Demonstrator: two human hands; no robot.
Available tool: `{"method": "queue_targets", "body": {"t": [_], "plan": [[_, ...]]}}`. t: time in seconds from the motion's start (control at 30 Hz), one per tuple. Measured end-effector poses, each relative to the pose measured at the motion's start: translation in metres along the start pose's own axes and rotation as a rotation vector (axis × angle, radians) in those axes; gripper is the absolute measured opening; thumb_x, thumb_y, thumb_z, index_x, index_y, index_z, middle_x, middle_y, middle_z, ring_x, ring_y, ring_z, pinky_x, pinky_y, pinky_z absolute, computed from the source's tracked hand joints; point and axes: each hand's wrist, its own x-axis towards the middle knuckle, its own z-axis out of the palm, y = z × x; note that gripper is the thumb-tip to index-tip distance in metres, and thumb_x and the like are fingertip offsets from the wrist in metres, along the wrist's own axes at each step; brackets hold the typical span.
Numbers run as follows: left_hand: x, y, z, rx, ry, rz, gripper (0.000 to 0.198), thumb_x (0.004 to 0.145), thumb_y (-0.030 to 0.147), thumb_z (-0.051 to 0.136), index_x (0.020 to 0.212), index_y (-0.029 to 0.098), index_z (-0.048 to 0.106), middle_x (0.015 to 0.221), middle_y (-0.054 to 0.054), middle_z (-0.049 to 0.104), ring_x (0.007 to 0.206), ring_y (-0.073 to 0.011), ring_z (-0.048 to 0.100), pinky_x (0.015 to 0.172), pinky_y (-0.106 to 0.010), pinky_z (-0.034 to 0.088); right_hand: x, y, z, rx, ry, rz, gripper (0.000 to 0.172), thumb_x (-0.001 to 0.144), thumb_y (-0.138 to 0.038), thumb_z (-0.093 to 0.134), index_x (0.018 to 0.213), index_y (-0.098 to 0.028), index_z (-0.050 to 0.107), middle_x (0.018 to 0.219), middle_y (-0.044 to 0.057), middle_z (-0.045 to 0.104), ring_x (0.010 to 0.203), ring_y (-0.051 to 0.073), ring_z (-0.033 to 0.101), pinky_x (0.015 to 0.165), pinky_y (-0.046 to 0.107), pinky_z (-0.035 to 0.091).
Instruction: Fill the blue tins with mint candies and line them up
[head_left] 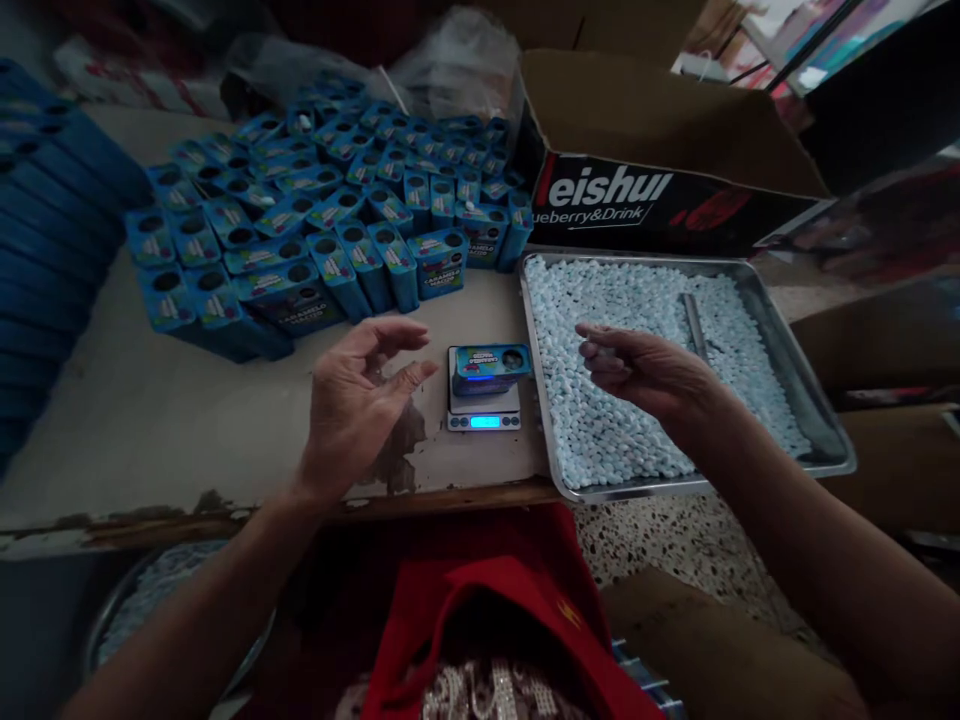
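- Apparently, the step in hand is weighing 1 filled or part-filled blue box [491, 362] on the small scale [482, 405]; the scale's display [485, 422] is lit, but its figures are too blurred to read.
- The next move, as I judge it, calls for reading that weight, then adding or removing a few candies [622, 435] through the box's round hole, or lifting the box off.
- With 12 o'clock pointing away from the person, the left hand [346, 405] hangs at 9 o'clock of the box, near but not touching. Its thumb and fingers are spread apart with nothing between them, so the box lies at 3 o'clock of their tips.
- The right hand [649, 368] is over the tray [834, 460], its fingers curled in close to the thumb; whether they pinch a candy I cannot tell. From these fingertips, the box lies between 8 and 9 o'clock, clear of them.
- The tray sits at 3 o'clock of the scale, just beside it, spread with pale blue candies; a flat metal strip [694, 325] rests among them.
- Many more blue boxes [296, 300] stand between 10 and 11 o'clock of the scale on the counter [112, 430], most showing a round hole on top.
- A black printed carton [600, 200] stands between 1 and 2 o'clock, behind the tray.
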Motion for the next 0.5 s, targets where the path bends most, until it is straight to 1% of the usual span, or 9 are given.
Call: {"method": "queue_targets", "body": {"t": [0.07,0.13,0.23,0.33,0.5], "plan": [[0.004,0.004,-0.004,0.041,0.052,0.084,0.025,0.091,0.029,0.080,0.114,0.024,0.072,0.114,-0.002,0.076,0.112,-0.0216,0.073,0.112,-0.041,0.059,-0.002,-0.002,0.000,-0.041,0.026,-0.008,0.024,0.075,-0.015,0.086,0.091,-0.017,0.068,0.073,-0.002,0.057,0.053,0.005,0.035,0.040,0.019,0.030],[0.006,0.007,-0.008,0.069,0.076,0.132,0.026,0.092,0.029,0.081,0.116,0.025,0.072,0.116,-0.001,0.076,0.116,-0.0225,0.072,0.115,-0.043,0.057,-0.005,-0.006,-0.001,-0.077,0.051,-0.020,0.023,0.075,-0.015,0.087,0.090,-0.018,0.070,0.075,0.000,0.058,0.054,0.006,0.036,0.041,0.020,0.030],[0.006,0.009,-0.012,0.084,0.061,0.144,0.027,0.092,0.030,0.081,0.117,0.026,0.072,0.118,-0.001,0.075,0.118,-0.0234,0.071,0.116,-0.044,0.056,-0.009,-0.014,-0.004,-0.136,0.062,-0.041,0.022,0.074,-0.014,0.087,0.089,-0.018,0.072,0.079,0.001,0.060,0.056,0.006,0.039,0.043,0.020,0.031],[0.003,0.007,-0.012,0.082,0.051,0.142,0.026,0.094,0.029,0.079,0.117,0.026,0.071,0.119,-0.001,0.075,0.119,-0.0237,0.071,0.117,-0.045,0.056,-0.013,-0.019,-0.007,-0.201,0.047,-0.080,0.022,0.075,-0.017,0.089,0.087,-0.019,0.071,0.079,0.002,0.059,0.055,0.005,0.041,0.044,0.020,0.031],[0.000,0.006,-0.005,0.114,0.056,0.162,0.028,0.094,0.031,0.078,0.120,0.025,0.068,0.121,-0.002,0.074,0.120,-0.0242,0.070,0.117,-0.046,0.056,-0.017,-0.017,-0.007,-0.271,0.008,-0.117,0.023,0.081,-0.027,0.090,0.080,-0.019,0.068,0.073,0.000,0.054,0.052,0.005,0.032,0.042,0.020,0.025]]}}
